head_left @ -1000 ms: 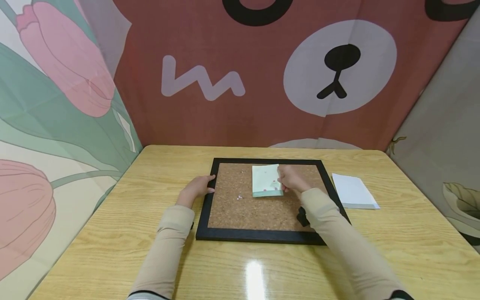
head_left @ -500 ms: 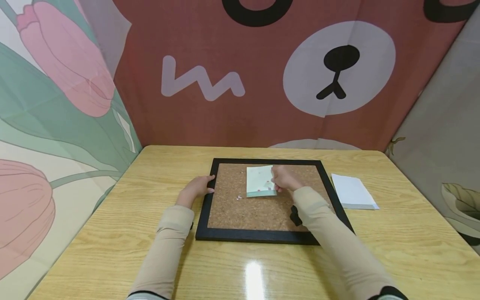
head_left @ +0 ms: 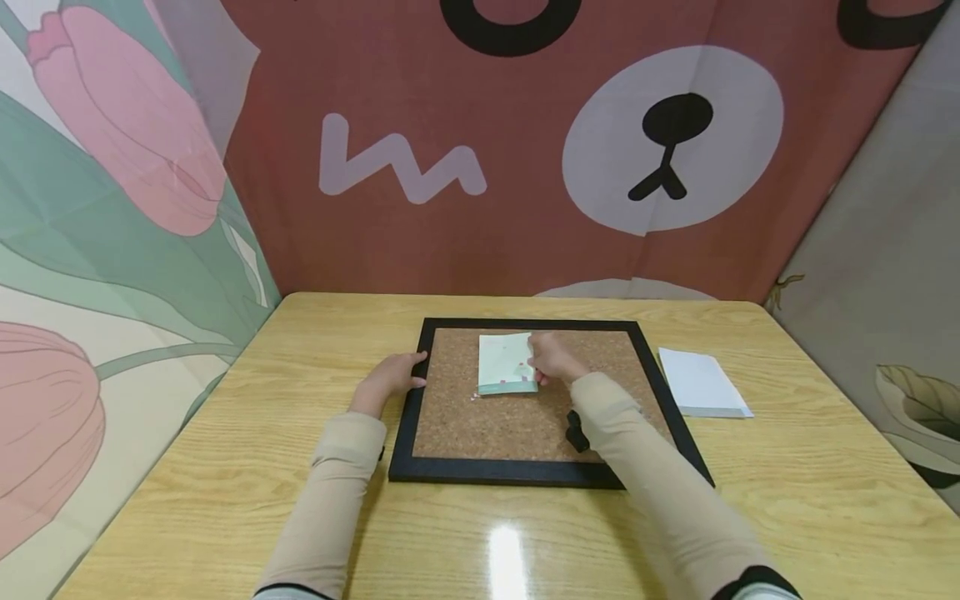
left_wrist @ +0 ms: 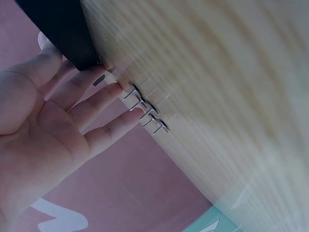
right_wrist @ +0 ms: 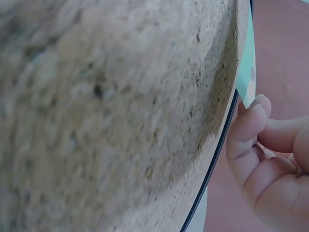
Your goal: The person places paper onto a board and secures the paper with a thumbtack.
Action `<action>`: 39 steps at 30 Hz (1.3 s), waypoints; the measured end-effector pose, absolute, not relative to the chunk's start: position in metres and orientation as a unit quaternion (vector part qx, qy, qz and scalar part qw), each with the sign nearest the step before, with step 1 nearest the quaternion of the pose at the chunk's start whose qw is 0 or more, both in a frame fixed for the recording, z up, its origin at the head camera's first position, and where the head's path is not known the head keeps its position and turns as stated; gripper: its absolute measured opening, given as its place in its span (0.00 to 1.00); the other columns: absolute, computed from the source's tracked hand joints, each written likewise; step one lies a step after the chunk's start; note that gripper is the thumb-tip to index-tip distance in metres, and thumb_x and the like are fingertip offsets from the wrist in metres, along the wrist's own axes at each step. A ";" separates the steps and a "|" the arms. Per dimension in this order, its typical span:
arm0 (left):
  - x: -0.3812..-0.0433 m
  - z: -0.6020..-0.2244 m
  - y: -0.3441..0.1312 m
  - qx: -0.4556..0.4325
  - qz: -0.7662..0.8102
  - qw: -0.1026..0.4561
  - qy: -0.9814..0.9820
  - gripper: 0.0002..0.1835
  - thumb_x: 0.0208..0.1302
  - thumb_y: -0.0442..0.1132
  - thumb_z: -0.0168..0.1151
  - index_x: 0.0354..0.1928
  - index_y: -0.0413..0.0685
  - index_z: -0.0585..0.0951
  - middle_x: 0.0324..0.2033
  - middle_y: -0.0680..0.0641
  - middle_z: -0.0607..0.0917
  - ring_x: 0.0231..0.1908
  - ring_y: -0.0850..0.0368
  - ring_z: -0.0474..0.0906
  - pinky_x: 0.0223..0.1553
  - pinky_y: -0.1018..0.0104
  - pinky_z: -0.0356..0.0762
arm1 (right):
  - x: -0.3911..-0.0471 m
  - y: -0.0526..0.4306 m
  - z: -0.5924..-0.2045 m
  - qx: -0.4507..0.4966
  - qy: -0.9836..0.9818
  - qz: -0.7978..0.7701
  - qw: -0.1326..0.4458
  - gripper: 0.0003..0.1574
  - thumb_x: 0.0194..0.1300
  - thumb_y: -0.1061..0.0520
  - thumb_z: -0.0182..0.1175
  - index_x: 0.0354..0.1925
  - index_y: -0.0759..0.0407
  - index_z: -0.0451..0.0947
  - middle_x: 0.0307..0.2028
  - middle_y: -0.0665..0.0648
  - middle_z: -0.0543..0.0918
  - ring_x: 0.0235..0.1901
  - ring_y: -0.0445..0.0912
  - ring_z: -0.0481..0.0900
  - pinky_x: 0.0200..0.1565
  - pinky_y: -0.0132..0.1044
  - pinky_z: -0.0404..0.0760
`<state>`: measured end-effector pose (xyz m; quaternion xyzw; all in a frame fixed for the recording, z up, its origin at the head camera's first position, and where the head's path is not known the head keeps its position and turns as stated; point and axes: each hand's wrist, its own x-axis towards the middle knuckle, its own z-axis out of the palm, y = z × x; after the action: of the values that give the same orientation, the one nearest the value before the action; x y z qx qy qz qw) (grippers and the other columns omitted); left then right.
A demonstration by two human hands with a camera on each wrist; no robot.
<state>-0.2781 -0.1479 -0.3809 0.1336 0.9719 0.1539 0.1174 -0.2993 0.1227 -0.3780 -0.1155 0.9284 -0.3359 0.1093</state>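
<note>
Around seven o'clock in the head view, a plain beige left sleeve point(head_left: 322, 508) is covering the forearm; around five o'clock, a matching right sleeve point(head_left: 667, 483) is creasing lightly. Both are ending in broad beige cuffs point(head_left: 351, 437). Lower down, black bands point(head_left: 757, 575) are edging pale grey cloth. A small black device point(head_left: 575, 432) is showing at the right cuff's eight o'clock. The left grip point(head_left: 386, 383) and right grip point(head_left: 553, 357) are showing bare.

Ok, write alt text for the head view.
A right hand holds a pale card with a green lower edge by its right side, over a black-framed corkboard on a wooden table. A left hand touches the corkboard's left edge; white paper lies right of the corkboard.
</note>
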 end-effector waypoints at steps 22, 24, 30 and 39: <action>-0.276 -0.380 -0.149 0.144 0.148 0.112 0.972 0.29 0.62 0.38 0.55 0.64 0.39 0.61 0.58 0.34 0.66 0.58 0.40 0.61 0.55 0.53 0.61 | -0.306 0.090 -0.384 -0.121 0.921 -0.351 0.116 0.14 0.62 0.70 0.51 0.22 0.62 0.60 0.14 0.59 0.72 0.11 0.42 0.70 0.16 0.32 0.73; -0.276 -0.379 -0.149 0.146 0.147 0.112 0.972 0.29 0.62 0.38 0.55 0.64 0.38 0.61 0.58 0.34 0.66 0.58 0.40 0.61 0.55 0.53 0.61 | -0.305 0.090 -0.383 -0.121 0.920 -0.353 0.120 0.13 0.62 0.70 0.51 0.23 0.63 0.61 0.14 0.59 0.72 0.11 0.42 0.70 0.16 0.32 0.73; -0.277 -0.379 -0.149 0.146 0.146 0.109 0.972 0.29 0.62 0.38 0.55 0.64 0.39 0.61 0.58 0.34 0.66 0.57 0.40 0.61 0.54 0.52 0.61 | -0.307 0.090 -0.380 -0.110 0.908 -0.381 0.136 0.12 0.63 0.70 0.50 0.45 0.74 0.67 0.15 0.59 0.72 0.11 0.43 0.70 0.18 0.34 0.74; -0.277 -0.382 -0.149 0.142 0.150 0.110 0.972 0.29 0.62 0.38 0.55 0.64 0.39 0.61 0.58 0.34 0.66 0.57 0.40 0.61 0.54 0.53 0.62 | -0.308 0.084 -0.375 -0.118 0.912 -0.369 0.133 0.03 0.62 0.70 0.50 0.33 0.72 0.66 0.16 0.60 0.72 0.11 0.42 0.70 0.17 0.32 0.74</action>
<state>-0.2770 -0.1493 -0.3817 0.1424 0.9721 0.1502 0.1099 -0.3081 0.0840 -0.3751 -0.1176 0.9122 -0.3691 0.1333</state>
